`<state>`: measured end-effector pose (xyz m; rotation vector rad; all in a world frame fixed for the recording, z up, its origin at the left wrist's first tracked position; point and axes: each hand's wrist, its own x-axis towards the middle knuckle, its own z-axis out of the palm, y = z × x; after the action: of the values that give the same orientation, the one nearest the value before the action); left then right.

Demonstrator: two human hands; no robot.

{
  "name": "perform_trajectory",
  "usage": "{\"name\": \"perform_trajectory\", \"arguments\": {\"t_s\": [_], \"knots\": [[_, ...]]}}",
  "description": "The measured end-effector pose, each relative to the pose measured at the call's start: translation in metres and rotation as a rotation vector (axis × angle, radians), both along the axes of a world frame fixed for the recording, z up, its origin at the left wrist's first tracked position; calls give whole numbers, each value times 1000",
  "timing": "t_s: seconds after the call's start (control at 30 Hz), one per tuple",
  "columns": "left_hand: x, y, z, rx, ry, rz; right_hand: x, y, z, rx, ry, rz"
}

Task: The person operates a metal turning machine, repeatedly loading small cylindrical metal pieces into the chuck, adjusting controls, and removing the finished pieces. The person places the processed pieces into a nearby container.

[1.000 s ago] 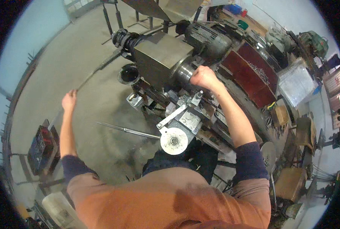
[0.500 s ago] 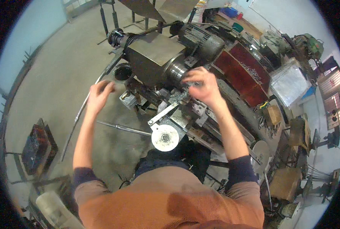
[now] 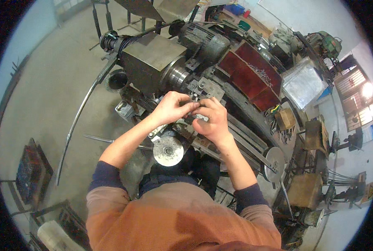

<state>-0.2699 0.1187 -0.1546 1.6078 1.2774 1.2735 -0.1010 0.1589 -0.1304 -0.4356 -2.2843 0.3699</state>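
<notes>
I stand at a grey metal lathe (image 3: 153, 54). Both my hands meet over its tool post (image 3: 206, 88), just in front of the chuck (image 3: 178, 75). My left hand (image 3: 172, 108) reaches in from the left, with its fingertips pinched on a small metal part (image 3: 200, 117). My right hand (image 3: 212, 121) is curled around the same part from the right. My fingers hide most of the part. Directly below my hands is a round carriage handwheel (image 3: 167, 149).
A motor (image 3: 205, 42) sits behind the headstock, with red panels (image 3: 249, 71) to its right. A long bent rod (image 3: 77, 121) and a bucket (image 3: 116, 79) lie on the concrete floor at left. Near the left edge is a dark crate (image 3: 29, 171). Another handwheel (image 3: 274, 161) and cluttered stands are at right.
My left hand has swung in from out over the floor at left to the tool post. My right hand has come down from the chuck to meet it.
</notes>
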Motion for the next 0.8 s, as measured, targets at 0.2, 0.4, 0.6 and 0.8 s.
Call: {"name": "perform_trajectory", "arguments": {"t_s": [0.2,0.4,0.6,0.8], "knots": [[-41,-8,16,47,455,131,-26,38,8,73,-135,158],[-157,-63,35,98,541,561,-72,101,5,-106,-665,-167],[-264,-180,-10,-232,1065,988,-89,132,-26,-240,-668,-171],[-244,-204,-40,-618,966,902,-93,133,-27,-306,-688,-179]]}}
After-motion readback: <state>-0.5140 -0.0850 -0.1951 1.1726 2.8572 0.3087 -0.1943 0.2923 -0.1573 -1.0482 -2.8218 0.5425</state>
